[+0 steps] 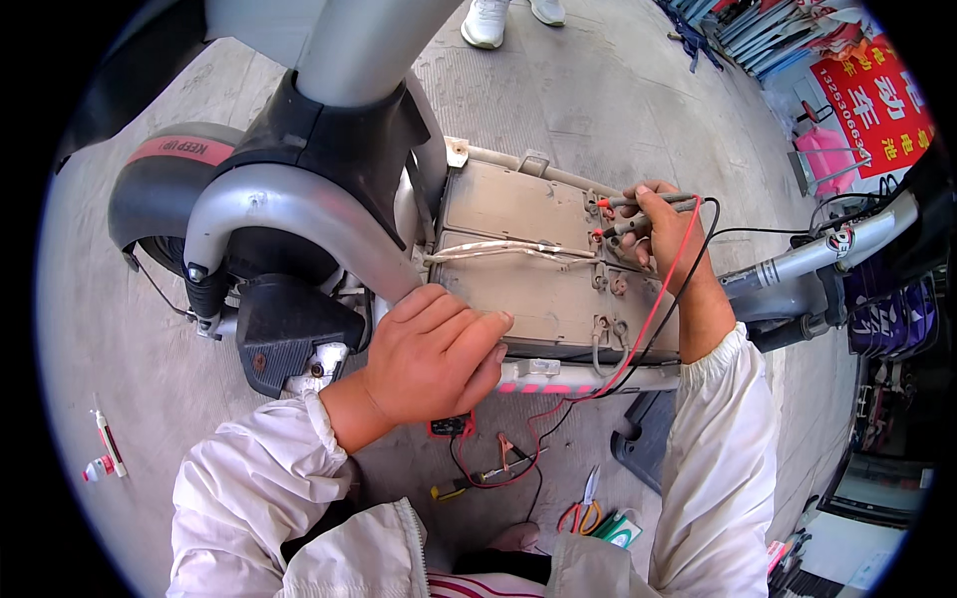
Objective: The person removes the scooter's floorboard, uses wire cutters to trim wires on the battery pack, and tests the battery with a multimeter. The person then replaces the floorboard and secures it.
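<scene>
My right hand [653, 221] is closed around two multimeter probes, one above the other. The upper probe [668, 199] has a red lead and the lower probe [623, 230] a dark one. Their tips point left to the terminals of a dusty battery [518, 204], whether touching I cannot tell. A second battery [518, 299] lies nearer me, with a pale cable bundle [513, 249] across the pair. My left hand [434, 349] is curled into a loose fist at the near battery's left front edge, its fingertips hidden. The multimeter [449, 427], partly covered, is on the ground below.
The batteries sit in an electric scooter's frame, beside a bent silver tube [299, 204] and wheel [179, 184]. Pliers [581, 510], a yellow-handled screwdriver [454, 488] and a small green-and-white box [618, 528] lie near my feet. A person's white shoes [485, 22] are beyond the scooter.
</scene>
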### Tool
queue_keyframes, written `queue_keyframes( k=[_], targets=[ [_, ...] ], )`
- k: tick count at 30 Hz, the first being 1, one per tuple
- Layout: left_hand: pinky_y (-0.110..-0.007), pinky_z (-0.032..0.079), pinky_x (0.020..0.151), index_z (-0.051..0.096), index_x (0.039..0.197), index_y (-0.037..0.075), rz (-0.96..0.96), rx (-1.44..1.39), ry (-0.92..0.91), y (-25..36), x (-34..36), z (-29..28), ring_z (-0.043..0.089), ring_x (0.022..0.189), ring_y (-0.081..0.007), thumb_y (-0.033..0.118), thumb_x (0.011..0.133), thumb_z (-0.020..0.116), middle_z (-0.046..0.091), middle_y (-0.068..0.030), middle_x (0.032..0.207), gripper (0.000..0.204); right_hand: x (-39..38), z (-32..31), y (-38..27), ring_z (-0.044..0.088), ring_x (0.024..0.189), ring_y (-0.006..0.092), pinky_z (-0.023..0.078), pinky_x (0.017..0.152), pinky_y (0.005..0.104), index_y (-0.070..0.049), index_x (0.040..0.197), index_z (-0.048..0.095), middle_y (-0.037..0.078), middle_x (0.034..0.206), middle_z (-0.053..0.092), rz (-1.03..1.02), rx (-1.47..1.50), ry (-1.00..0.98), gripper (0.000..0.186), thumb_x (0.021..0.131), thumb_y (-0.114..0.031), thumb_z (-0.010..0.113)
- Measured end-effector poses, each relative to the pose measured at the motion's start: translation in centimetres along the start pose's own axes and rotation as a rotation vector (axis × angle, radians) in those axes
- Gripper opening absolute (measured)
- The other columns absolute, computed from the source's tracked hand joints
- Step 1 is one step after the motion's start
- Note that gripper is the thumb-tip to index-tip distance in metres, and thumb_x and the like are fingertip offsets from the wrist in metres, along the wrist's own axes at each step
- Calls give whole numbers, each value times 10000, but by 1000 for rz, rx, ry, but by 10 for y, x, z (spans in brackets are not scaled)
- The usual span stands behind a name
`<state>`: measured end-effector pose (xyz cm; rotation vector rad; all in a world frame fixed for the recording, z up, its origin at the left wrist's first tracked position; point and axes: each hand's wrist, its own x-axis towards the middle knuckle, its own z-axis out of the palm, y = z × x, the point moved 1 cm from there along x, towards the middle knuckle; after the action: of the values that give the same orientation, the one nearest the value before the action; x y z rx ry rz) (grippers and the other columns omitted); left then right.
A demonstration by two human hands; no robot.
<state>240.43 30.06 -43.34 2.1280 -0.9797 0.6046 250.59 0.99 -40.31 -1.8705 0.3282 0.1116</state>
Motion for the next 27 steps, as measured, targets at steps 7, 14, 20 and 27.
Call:
queue_keyframes(
  k=[7,14,20,27],
  targets=[
    [-396,491,788,693,1054,33,1,19,-47,-2,0,4,643,780,-265,83,758,680,692,-66,867,300,-4,2,5,591,557,123,400,376,229,37,1114,624,108,882,635,-10,-27,44,308,1028,-241,523],
    [-393,486,778,697,1060,31,13,14,-52,1,3,2,638,770,-267,35,763,660,667,-65,834,299,-3,6,7,580,510,127,402,380,271,10,1072,659,68,788,653,-11,-51,104,294,971,-233,528],
    [-397,487,785,693,1078,33,20,24,-52,1,3,2,639,780,-272,6,780,647,667,-56,835,302,-6,8,7,578,502,127,402,387,272,9,1066,664,61,772,635,-26,-36,111,294,972,-234,527],
    [-392,490,784,680,1087,25,34,49,-64,0,3,1,624,785,-266,41,735,689,635,-59,808,352,-3,8,10,581,501,129,425,407,285,18,1059,664,62,768,632,-52,-34,96,304,975,-237,521]
  ],
)
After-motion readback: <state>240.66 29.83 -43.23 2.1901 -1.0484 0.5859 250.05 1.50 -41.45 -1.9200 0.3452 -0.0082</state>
